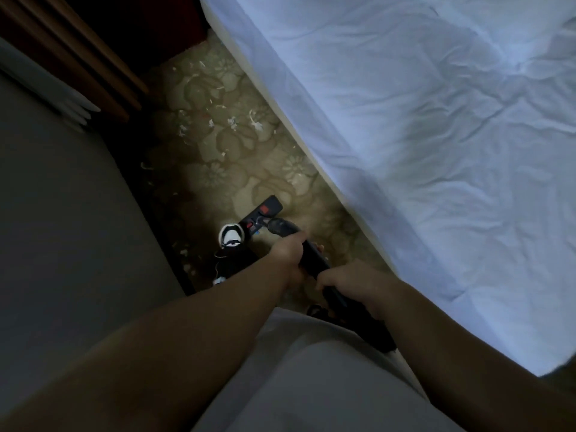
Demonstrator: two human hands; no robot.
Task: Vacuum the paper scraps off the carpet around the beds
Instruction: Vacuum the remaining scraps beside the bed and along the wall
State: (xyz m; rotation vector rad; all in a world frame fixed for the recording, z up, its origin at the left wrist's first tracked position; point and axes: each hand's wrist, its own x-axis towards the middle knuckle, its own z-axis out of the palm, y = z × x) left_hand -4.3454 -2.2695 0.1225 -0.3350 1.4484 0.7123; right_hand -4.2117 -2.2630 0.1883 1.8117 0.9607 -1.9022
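A black vacuum wand [313, 256] runs from my waist down to a black floor head [263, 211] with red buttons, which rests on the floral beige carpet [268, 169] between two beds. My left hand [288, 252] grips the wand lower down, close to the head. My right hand [349, 283] holds it higher up. White paper scraps [232, 121] lie scattered on the carpet beyond the head, toward the far end of the aisle. A few more scraps [184, 252] lie along the left bed's edge.
A bed with white sheets [420, 135] borders the aisle on the right. A grey bed [62, 198] borders it on the left. A dark wooden nightstand [103, 51] closes the far end. My black and white shoe [230, 236] stands left of the head.
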